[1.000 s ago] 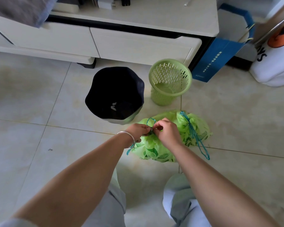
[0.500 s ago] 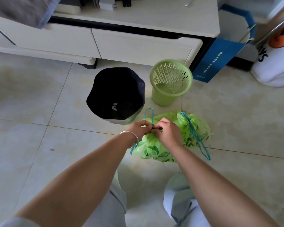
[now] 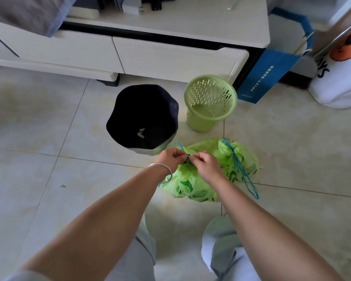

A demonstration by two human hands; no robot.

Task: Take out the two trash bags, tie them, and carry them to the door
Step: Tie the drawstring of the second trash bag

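On the floor, the left hand (image 3: 171, 159) and right hand (image 3: 206, 166) pinch the blue drawstring (image 3: 179, 147) of the near green trash bag (image 3: 190, 187). The second bag (image 3: 243, 159), tied, lies beside it. The green basket (image 3: 210, 102) holds nothing; the black bin (image 3: 143, 118) has a dark liner.

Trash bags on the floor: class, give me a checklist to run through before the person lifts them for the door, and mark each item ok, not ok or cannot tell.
1. Both bags out of their bins: ok. The green basket is empty and the black bin shows only a dark inside.
2. Far green bag tied: ok. Its neck is gathered and its blue drawstring trails loose.
3. Near green bag tied: not ok. The left hand and right hand pinch its string at the neck.
4. Knot tight: cannot tell, fingers hide it.
5. Hands free to lift: not ok.
6. Route to the door: cannot tell, no door in view.
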